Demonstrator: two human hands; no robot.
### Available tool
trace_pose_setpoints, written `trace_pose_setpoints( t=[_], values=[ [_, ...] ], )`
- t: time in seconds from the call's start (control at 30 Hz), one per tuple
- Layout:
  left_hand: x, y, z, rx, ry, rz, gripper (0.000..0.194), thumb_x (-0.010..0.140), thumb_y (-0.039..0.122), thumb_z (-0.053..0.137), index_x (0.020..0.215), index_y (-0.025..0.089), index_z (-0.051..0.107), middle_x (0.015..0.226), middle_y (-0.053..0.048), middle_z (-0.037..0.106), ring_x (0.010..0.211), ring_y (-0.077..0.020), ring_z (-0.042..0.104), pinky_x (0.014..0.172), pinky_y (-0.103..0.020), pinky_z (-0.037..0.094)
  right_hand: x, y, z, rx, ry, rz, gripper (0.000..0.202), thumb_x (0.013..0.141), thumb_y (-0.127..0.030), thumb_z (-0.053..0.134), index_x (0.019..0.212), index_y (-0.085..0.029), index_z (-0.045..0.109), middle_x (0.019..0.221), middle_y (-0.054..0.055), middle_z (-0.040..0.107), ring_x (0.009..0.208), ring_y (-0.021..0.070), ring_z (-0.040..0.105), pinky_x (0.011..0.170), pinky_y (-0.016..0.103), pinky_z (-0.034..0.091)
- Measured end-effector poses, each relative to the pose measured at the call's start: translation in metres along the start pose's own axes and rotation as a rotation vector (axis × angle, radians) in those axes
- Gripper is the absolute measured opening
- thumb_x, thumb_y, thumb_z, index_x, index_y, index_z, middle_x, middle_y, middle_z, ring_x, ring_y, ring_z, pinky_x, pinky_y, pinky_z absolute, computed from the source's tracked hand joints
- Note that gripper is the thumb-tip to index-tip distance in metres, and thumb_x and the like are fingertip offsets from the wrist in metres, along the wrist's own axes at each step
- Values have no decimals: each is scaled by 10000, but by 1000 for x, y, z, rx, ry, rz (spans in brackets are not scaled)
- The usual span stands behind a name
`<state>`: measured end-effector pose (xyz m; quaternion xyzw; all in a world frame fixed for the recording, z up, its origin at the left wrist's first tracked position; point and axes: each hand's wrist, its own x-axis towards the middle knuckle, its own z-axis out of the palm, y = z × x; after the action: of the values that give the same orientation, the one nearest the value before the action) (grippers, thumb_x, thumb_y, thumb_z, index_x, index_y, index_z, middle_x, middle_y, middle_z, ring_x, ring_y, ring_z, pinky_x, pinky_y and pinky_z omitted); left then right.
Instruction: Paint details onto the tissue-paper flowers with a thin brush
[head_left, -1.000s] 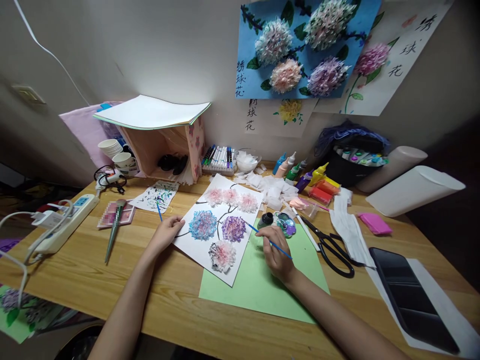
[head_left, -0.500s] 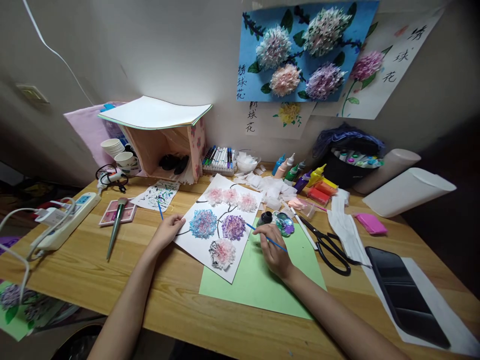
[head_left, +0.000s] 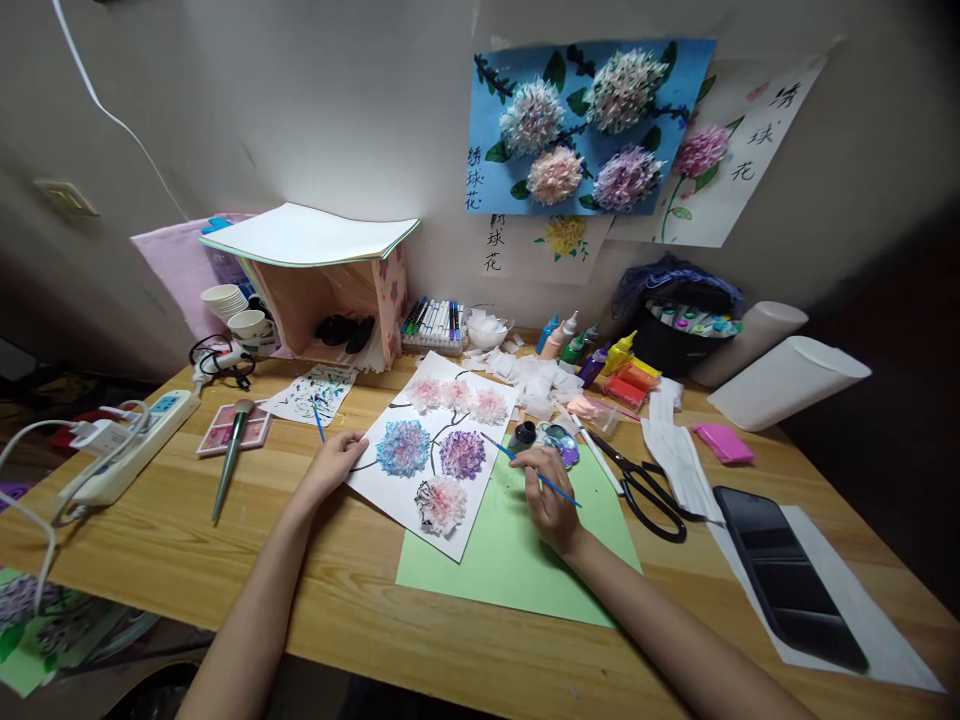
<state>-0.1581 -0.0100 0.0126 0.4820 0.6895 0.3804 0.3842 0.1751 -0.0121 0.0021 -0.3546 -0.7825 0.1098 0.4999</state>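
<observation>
My left hand (head_left: pixel 339 464) pinches the left edge of a white sheet (head_left: pixel 401 492) bearing puffy tissue flowers and dark painted stems. In my right hand (head_left: pixel 551 497) is a slim blue paintbrush (head_left: pixel 556 487), its tip over the sheet's right side, just above and right of the purple flower (head_left: pixel 462 455). Whether the tip touches the paper I cannot tell. A blue flower (head_left: pixel 403 448), pink flowers (head_left: pixel 451 395) and a pale pink one with black marks (head_left: pixel 441 505) share the sheet. A second blue stick (head_left: pixel 319 420) ends close to my left hand.
A green sheet (head_left: pixel 517 570) lies partly beneath the white one. Just beyond my right hand are a dark ink bottle (head_left: pixel 523 436) and a paint-stained palette (head_left: pixel 561 445). Black scissors (head_left: pixel 651 505) and a phone (head_left: pixel 787 575) lie right; a makeup brush (head_left: pixel 231 465) lies left.
The paintbrush tip has shifted slightly up and left relative to the purple flower. My left hand stays on the sheet's edge. The camera view has turned a little.
</observation>
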Motion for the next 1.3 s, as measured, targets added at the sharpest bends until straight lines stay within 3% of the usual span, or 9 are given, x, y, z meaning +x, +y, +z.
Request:
trace_pose_setpoints(
  t=[0.23,0.6,0.83,1.3],
  values=[
    [1,2,1,-10,1,-38,498,526,584,623,723,127,615,633,-17,587,588,-155,491,553,-251,352,0,0,2,34,-61,-13,197,881,-96,380,950,-216,521,850,43,595,829,187,520,776,359,421],
    [4,-3,-1,6,-11,-39,501,545,571,626,759,118,631,643,-20,589,596,-159,496,554,-252,358,-1,0,2,61,-34,-5,195,883,-97,376,916,-219,524,819,38,593,799,184,530,751,353,430],
    [3,0,0,2,-4,-33,493,526,573,634,732,125,627,613,-8,581,582,-153,492,549,-245,347,-5,3,-3,62,48,9,202,884,-92,347,869,-218,505,774,37,554,784,189,508,740,364,421],
    [5,-1,-1,-10,-10,-25,449,519,525,660,720,125,630,628,-12,595,596,-152,494,577,-247,349,-3,1,-3,84,-17,2,192,892,-105,345,820,-218,484,740,29,540,737,174,507,693,334,422]
  ],
)
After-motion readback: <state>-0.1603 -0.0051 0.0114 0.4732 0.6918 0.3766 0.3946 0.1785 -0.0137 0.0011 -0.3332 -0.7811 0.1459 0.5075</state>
